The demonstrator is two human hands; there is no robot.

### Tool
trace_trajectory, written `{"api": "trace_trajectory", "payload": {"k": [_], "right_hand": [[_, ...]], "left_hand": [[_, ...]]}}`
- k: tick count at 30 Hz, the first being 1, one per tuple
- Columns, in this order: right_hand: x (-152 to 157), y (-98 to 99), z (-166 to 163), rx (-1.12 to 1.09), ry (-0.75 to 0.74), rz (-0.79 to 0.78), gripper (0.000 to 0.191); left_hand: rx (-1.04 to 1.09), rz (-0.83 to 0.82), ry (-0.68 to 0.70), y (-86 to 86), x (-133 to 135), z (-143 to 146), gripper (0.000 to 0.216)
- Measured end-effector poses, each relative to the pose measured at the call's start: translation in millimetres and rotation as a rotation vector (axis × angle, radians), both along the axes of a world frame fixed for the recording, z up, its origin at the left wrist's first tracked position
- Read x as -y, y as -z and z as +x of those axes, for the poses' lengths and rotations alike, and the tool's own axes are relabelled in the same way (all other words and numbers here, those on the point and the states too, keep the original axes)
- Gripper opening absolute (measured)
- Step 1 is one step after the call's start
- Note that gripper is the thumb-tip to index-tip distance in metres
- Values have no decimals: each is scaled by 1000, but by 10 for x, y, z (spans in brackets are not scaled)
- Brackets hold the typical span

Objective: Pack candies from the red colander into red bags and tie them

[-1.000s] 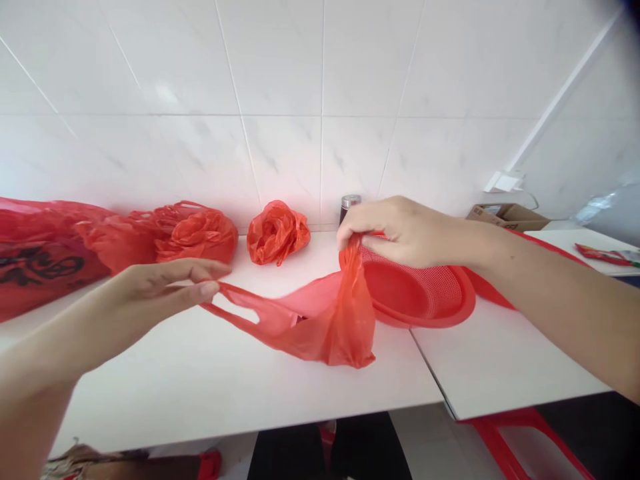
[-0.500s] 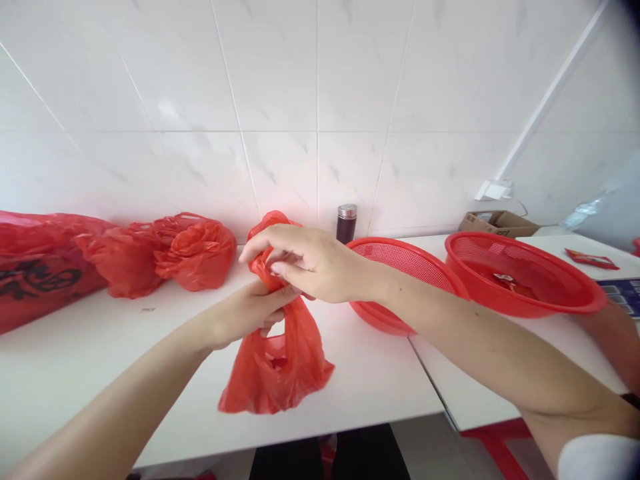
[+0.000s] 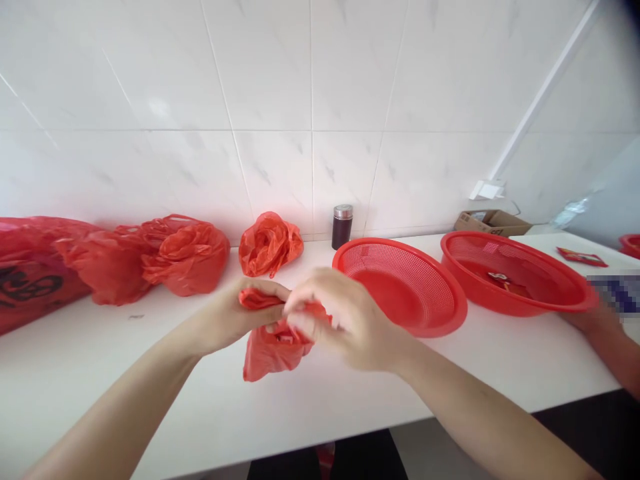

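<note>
A thin red plastic bag (image 3: 274,357) hangs bunched between my hands above the white table. My left hand (image 3: 245,310) is closed around the bag's gathered upper part, with a fold of red plastic poking out over the fingers. At the bag's right side, my right hand (image 3: 340,317) is curled and smeared by motion. Its fingertips meet the plastic close to my left fingers, but whether they pinch it cannot be made out. A small pale patch shows through the bag's front; what lies inside is hidden.
Filled red bags (image 3: 187,260) stand along the wall at left, and a crumpled red bag (image 3: 270,245) lies behind my hands. A dark bottle (image 3: 342,228), a red mesh basket (image 3: 400,287), another red basket (image 3: 520,300) and a cardboard box (image 3: 493,223) stand rightward. Another person's arm (image 3: 607,343) reaches in.
My right hand has moved down and right, off the bag's top. The bag is more bunched up and higher off the table edge. The crumpled bag and mesh basket behind are now less covered.
</note>
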State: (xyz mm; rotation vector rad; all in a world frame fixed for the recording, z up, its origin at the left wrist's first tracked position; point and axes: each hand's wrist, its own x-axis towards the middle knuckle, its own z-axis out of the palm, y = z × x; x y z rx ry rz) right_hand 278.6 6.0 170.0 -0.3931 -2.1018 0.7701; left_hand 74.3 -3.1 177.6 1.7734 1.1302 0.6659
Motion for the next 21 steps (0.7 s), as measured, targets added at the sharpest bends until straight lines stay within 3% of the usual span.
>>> {"api": "trace_trajectory", "payload": {"k": [2,5,7,10,13,15,18,21], "right_hand": [[-125,132,-103,-63,89,-141,20],[-349,416,-309,-61,107,-430,31],[-445,592,-420,-98,55,-541,29],[-485,740,-479,-125,-120,-686,26],[-439,750,-435,-81,-230,-788,23],[-400,738,-399,-85,-207,-784,22],[-431,805,-384,-128,1,-670,25],[-607,1024,-413,-124,334,-639,23]], "left_hand": [[-130,98,-42,24,10,28,14],[-407,387,-229,151,15,79,20],[-547,615,-384,269,11,95,24],[-514,800,-490,423,18,92,28],[-384,788,-526,546,59,77,21],[-322,709,-535,662,110,51,23],[-267,524,-588,953,244,-44,29],[-232,381,-738,1313,457,-167,35]]}}
